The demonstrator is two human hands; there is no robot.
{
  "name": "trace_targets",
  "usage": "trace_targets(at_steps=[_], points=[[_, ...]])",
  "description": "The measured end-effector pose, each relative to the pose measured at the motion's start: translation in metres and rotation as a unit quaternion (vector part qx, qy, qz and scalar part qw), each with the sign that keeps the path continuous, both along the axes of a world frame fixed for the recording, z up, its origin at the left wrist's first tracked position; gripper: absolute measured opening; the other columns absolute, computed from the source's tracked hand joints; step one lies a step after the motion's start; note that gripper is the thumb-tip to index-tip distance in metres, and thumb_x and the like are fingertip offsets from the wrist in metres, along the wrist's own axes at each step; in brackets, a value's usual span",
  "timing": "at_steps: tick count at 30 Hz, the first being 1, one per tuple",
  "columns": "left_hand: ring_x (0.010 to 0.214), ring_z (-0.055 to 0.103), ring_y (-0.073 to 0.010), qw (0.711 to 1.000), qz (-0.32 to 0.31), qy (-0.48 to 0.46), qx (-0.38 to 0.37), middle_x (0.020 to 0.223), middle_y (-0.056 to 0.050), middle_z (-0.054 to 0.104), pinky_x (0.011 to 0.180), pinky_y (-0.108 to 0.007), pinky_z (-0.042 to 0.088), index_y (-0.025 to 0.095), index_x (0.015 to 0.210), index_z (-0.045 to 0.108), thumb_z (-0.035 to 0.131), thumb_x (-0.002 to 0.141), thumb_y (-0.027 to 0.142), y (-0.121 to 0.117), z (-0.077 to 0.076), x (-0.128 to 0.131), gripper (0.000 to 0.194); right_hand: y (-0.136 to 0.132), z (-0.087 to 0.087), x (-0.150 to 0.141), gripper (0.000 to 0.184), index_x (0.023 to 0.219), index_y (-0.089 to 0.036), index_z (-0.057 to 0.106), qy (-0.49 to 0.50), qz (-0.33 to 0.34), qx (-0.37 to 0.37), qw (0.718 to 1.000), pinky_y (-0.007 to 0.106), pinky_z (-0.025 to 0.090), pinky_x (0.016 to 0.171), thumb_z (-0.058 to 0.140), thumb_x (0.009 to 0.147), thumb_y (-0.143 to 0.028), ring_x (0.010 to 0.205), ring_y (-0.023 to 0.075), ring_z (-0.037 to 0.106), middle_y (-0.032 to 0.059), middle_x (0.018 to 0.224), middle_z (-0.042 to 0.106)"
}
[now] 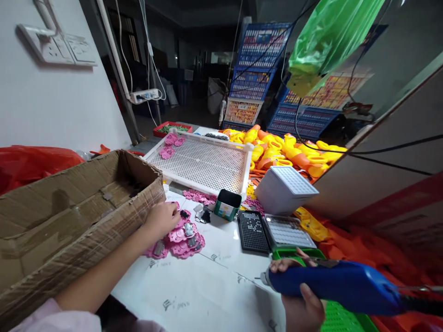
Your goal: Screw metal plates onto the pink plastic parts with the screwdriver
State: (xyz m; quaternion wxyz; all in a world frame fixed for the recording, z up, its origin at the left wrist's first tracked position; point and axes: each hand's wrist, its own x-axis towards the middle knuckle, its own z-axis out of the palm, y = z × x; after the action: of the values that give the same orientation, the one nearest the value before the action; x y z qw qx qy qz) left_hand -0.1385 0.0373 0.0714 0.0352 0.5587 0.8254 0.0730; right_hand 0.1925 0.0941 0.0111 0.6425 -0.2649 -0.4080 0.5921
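Observation:
My right hand (308, 299) is wrapped round a blue electric screwdriver (321, 283), whose thin bit points left above the white sheet. My left hand (162, 221) rests at a pile of pink scalloped plastic pieces (183, 235), several of them carrying small grey or black parts. Its fingers are curled down at the pile's far side, and whatever they pinch is hidden. Right of the pile stand a small dark green box (227, 205) and some loose black and clear bits (204, 214). A black perforated tray (254, 232) holding tiny screws lies farther right.
A long cardboard box (79, 221) borders the left side. Behind lie a white mesh tray (204, 161) with a few pink pieces and a heap of yellow-orange parts (284, 150). A white container (282, 189) and green basket (342, 318) stand right; a green bag (332, 37) hangs above.

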Motion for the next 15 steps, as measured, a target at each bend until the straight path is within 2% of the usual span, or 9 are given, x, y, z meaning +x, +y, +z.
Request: trace_targets(at_steps=[3,6,10,13,15], points=[[0.099,0.06,-0.0183,1.0,-0.007,-0.002,-0.02,0.102,-0.006,0.065,0.091,-0.041,0.049,0.015,0.095,0.063,0.056,0.091,0.036,0.018,-0.001,-0.008,0.023,0.0,-0.003,0.003,0.045,0.106,-0.028,0.055,-0.002,-0.005,-0.004,1.0,0.033,0.051,0.06,0.069,0.066,-0.045,0.058,0.0165,0.057,-0.0018,0.064,0.062],[0.103,0.06,-0.0202,1.0,-0.007,-0.004,-0.023,0.112,-0.007,0.062,0.091,-0.043,0.05,0.015,0.107,0.061,0.057,0.091,0.036,0.051,0.0,-0.013,0.027,0.001,-0.005,0.003,0.043,0.105,-0.028,0.056,-0.003,-0.003,-0.007,1.0,0.032,0.052,0.06,0.069,0.067,-0.043,0.059,0.0164,0.058,-0.0014,0.065,0.062],[0.104,0.059,-0.0201,1.0,0.018,-0.002,0.015,0.118,-0.008,0.06,0.09,-0.042,0.051,0.017,0.113,0.059,0.055,0.092,0.036,0.124,0.01,-0.016,0.029,-0.001,-0.003,-0.001,0.042,0.1,-0.026,0.056,-0.008,-0.01,-0.03,0.999,0.033,0.053,0.06,0.073,0.065,-0.042,0.06,0.0171,0.059,-0.0011,0.065,0.062],[0.106,0.058,-0.0208,0.996,0.07,0.006,0.05,0.122,-0.009,0.058,0.091,-0.043,0.051,0.018,0.117,0.057,0.055,0.092,0.036,0.182,0.016,-0.028,0.03,-0.007,-0.004,0.001,0.042,0.099,-0.028,0.056,-0.01,-0.024,-0.069,0.997,0.035,0.055,0.062,0.075,0.063,-0.041,0.063,0.0173,0.059,-0.0016,0.068,0.061],[0.108,0.058,-0.0216,0.991,0.121,0.011,0.064,0.123,-0.009,0.057,0.091,-0.044,0.05,0.017,0.119,0.056,0.055,0.092,0.036,0.212,0.016,-0.044,0.032,-0.007,-0.009,0.007,0.044,0.102,-0.031,0.057,-0.02,-0.017,-0.068,0.997,0.038,0.056,0.064,0.074,0.064,-0.045,0.064,0.0185,0.059,-0.0014,0.07,0.061]])
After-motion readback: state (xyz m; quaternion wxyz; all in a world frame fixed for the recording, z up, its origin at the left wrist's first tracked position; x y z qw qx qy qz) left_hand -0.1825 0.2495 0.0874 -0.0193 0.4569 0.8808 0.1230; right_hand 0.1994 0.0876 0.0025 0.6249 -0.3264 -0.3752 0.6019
